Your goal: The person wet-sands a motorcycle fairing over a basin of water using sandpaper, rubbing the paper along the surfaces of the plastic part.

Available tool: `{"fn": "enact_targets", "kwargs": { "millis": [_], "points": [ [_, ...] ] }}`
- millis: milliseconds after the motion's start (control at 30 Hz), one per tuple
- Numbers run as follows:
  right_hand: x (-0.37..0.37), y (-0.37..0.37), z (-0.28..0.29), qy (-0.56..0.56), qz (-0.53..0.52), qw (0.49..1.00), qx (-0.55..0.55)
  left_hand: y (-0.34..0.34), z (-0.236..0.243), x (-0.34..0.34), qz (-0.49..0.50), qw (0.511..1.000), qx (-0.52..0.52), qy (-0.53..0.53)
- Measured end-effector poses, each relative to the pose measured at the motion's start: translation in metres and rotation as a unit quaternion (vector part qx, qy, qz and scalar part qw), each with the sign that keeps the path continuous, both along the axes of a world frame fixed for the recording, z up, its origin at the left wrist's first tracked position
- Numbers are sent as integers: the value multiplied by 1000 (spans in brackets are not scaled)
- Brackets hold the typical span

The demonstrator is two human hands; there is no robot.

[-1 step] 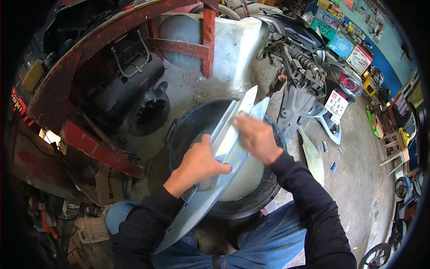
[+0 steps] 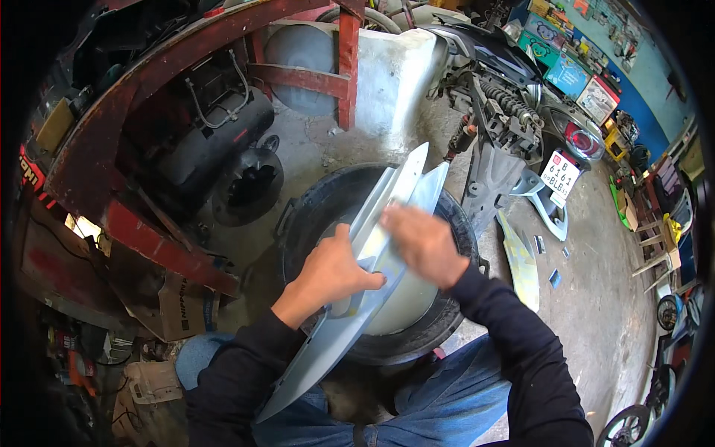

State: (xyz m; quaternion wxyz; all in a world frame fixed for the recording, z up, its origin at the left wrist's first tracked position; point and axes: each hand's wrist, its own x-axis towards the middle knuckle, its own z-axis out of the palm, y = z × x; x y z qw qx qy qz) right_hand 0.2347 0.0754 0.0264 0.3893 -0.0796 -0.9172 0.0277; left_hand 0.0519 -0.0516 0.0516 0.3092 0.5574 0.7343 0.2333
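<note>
A black round plastic tub [image 2: 316,216] stood between the person's knees on the grey concrete floor [image 2: 596,298]. To its left stood a scuffed red wooden frame [image 2: 164,249], with a dark cylindrical metal tank [image 2: 212,138] behind it. Close by on the right, a stripped motorcycle rear section [image 2: 514,108] with a coil spring limited the space. A curved yellow-patched pale panel [image 2: 520,261] lay on the floor near the tub.

The long pale grey-blue panel [image 2: 357,309] slanted across the tub's mouth, above cloudy whitish liquid [image 2: 410,307], and hid part of both. It was narrow, ridged lengthwise and pointed at its ends, with a smooth matt surface and yellowish patches.

The left hand [image 2: 331,270] gripped this panel near its middle, thumb spread over the face. The right hand [image 2: 426,246], blurred, bore on the upper half with fingers bent; whether it held anything could not be determined.
</note>
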Motion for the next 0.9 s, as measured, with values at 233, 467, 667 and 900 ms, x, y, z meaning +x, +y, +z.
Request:
{"fn": "enact_targets", "kwargs": {
  "millis": [233, 467, 667, 900],
  "points": [
    [2, 32, -2, 8, -42, 999, -21, 2, 0, 0, -4, 1000, 27, -10],
    [14, 51, -4, -8, -11, 1000, -27, 5, -1, 7, -2, 1000, 16, -16],
    [7, 20, -11, -6, 52, 998, -21, 2, -5, 2, 2, 999, 34, -18],
    [7, -4, -10, -34, 97, 993, -50, -1, -10, -3, 6, 999, 24, -21]
  ]
}}
